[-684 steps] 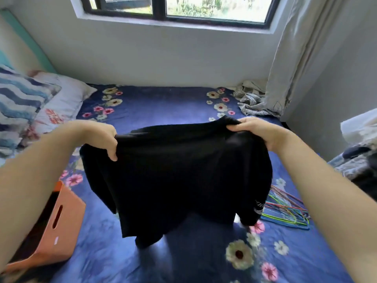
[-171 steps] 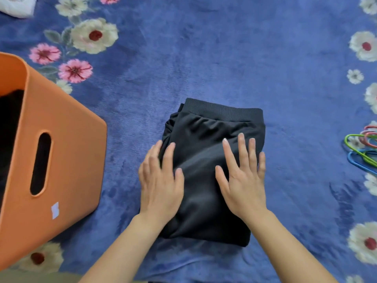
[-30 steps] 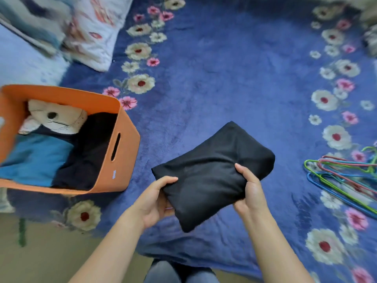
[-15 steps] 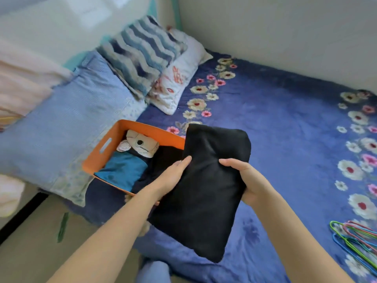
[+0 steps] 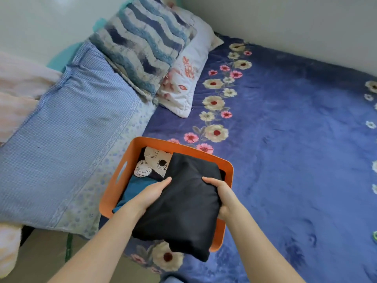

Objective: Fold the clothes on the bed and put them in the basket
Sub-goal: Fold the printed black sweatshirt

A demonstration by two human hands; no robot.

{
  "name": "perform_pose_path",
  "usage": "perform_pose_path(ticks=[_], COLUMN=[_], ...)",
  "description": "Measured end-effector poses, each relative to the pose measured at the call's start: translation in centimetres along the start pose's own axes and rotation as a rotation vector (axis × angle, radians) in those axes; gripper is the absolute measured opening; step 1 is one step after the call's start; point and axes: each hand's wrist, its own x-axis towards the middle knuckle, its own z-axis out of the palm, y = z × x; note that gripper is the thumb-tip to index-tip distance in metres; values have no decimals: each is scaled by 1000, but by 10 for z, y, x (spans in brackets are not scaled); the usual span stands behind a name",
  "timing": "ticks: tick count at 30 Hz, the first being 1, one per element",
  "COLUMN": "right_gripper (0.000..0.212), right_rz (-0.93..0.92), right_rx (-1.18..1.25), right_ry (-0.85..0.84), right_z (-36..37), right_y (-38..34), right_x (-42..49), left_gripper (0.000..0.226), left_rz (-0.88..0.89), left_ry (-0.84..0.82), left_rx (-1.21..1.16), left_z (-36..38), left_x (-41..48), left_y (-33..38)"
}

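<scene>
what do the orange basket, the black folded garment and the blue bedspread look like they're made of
Orange basket: probably moulded plastic, matte; stiff smooth rim, rounded corners, cut-out handle slot.
Black folded garment: soft matte fabric, perhaps cotton knit; it droops past the basket edge.
Blue bedspread: plush, fleece-like pile; darker brush marks show in the nap.

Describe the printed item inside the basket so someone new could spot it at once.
On the blue floral bedspread sits an orange basket. At its far end, left of the folded black garment held over it, lies the printed item. It alone shows a cream cartoon figure with dark outlines; the teal fabric beside it is plain.
</scene>
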Motion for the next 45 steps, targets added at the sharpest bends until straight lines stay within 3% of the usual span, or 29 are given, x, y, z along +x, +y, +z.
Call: perform_pose_path(ticks=[5, 10, 19, 23, 26, 28, 30, 31, 33, 36, 41, 45], right_gripper=[48, 57, 30, 58, 71, 83, 97, 105, 120, 134, 136, 115], right_rz=[-46, -168, -426, -408, -391, -536, -751, -778, -645, -513, -349, -355], right_rx=[-2, -47, -110, -415, -602, -833, -1206, -1390, -1710, -1974, -2191, -2168], right_ry=[139, 325, 458, 590, 570, 535, 445, 348, 191, 184, 298, 277], right_z=[-5, -4, -3, 2, 0, -2, -7, -10, -20, -28, -16, -8], right_y=[0, 14, 17, 16, 20, 32, 47, 51, 56, 52, 60, 46], right_x=[40, 70, 73, 88, 77, 56, 32, 25, 23, 37, 65, 56], left_gripper=[43, 42, 21, 40, 50, 54, 65, 72, 88, 110, 125, 130], left_rz=[197, 232, 388, 395, 330, 386, 562, 651, 745, 737, 563, 514], left_ry=[-35, -48, 106, 151, 157, 187, 179, 115, -75, -204, -102, -59], left_rx=[209, 141, 52, 160, 307, 470, 634, 718, 917, 1311, 1673, 1569], left_z=[8, 12, 41, 47, 43, 38, 30, 26, 18, 3, 6, 26], left_x=[37, 69, 74, 80, 73, 61, 44, 36, 26, 31, 49, 43], left_y=[10, -18, -25, -26, -28, -29, -31, -32, -35, -44, -57, -53])
